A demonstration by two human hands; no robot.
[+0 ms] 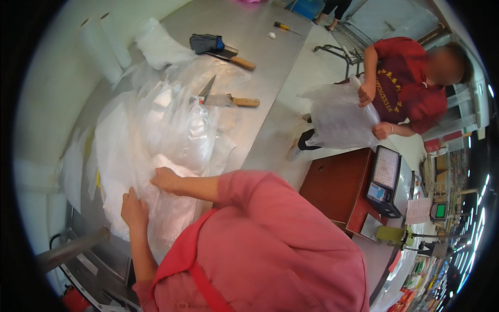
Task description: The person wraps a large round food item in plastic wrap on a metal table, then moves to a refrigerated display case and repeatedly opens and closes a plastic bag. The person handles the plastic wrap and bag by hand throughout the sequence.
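Observation:
A loose heap of clear and whitish plastic bags [156,128] covers the metal worktop [249,74] before me. My right hand [167,180] has its fingers closed on the plastic film near the middle of the heap. Closer to my body and further left, my left hand [135,210] pinches the near part of the same film. The fingertips of both hands are partly hidden in the folds. Beyond the heap lies a knife with a wooden handle [245,102], its blade partly under clear film.
A cleaver [242,62] lies beside a dark grey cloth item [206,43]; a yellow-handled screwdriver [282,26] is farther off. White rolls [115,39] stand along the wall. At right, a co-worker [405,82] holds a clear bag [339,113] near a scale [384,181] and shopping cart [349,41].

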